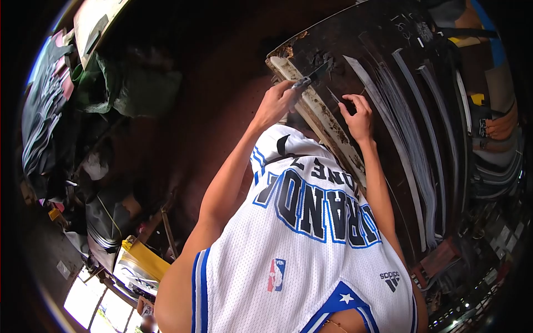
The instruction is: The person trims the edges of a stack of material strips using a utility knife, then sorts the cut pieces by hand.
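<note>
Knife (pixel 313 74) between left fingers (pixel 286 86)

White jersey (pixel 300 261), blue trim, black blue-outlined lettering; dark workbench (pixel 361 39); pale grey strips (pixel 413 150).

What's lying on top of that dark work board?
Several long pale strips lie along the dark board, and a worn wooden batten lines its near edge. The right hand hides whatever its fingers pinch; the left hand holds a knife.

The white jersey (pixel 311 261) bears "adidas" and an NBA logo.
</note>
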A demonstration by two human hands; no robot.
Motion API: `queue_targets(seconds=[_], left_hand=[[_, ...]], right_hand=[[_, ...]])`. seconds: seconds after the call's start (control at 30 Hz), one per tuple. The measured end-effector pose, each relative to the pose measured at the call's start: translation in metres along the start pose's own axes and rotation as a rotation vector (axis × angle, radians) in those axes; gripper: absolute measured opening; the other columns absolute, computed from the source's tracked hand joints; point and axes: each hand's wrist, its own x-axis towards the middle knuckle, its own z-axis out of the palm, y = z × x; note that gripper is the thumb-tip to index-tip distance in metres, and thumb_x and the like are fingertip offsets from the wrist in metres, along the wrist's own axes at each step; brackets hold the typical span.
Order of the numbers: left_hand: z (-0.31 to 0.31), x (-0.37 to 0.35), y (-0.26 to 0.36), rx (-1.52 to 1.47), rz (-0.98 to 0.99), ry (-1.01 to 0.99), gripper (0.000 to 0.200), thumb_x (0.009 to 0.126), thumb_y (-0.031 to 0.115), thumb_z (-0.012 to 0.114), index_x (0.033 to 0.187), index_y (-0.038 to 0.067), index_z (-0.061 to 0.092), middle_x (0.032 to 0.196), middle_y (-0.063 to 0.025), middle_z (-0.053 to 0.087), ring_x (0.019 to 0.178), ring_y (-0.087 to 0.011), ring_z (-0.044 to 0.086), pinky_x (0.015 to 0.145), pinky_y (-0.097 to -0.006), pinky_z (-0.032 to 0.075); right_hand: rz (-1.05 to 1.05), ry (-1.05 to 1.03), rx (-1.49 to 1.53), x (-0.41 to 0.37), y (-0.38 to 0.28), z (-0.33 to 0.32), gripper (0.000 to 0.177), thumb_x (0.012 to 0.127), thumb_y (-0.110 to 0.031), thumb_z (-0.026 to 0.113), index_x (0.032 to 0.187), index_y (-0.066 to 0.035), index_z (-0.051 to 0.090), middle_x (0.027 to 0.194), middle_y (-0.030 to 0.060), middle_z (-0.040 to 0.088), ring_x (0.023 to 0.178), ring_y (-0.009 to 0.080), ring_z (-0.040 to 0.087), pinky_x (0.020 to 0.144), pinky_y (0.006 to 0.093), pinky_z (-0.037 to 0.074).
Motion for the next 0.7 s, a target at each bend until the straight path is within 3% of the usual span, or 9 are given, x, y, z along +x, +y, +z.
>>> queue_targets(seconds=[0.23, 0.7], left_hand=[[0.003, -0.002, -0.001, 0.018, -0.033, -0.005, 0.041, 0.094, 0.024, 0.049, 0.120, -0.004, 0.062, 0.086, -0.0106, 0.067, 0.069, -0.0176, 0.063, 0.070, -0.0329, 0.052], [0.010, -0.004, 0.002, 0.033, -0.013, -0.014, 0.042, 0.093, 0.025, 0.048, 0.120, -0.005, 0.062, 0.080, -0.0100, 0.064, 0.068, -0.0173, 0.063, 0.070, -0.0334, 0.051]], right_hand=[[-0.086, 0.053, -0.185, -0.003, -0.001, 0.003, 0.028, 0.078, -0.015, 0.076, 0.103, -0.010, 0.066, 0.103, 0.0075, 0.062, 0.096, 0.0300, 0.062, 0.081, 0.0397, 0.052], [-0.084, 0.062, -0.168, -0.013, -0.001, -0.007, 0.028, 0.077, -0.015, 0.076, 0.102, -0.011, 0.066, 0.102, 0.0064, 0.063, 0.095, 0.0294, 0.063, 0.079, 0.0400, 0.053]])
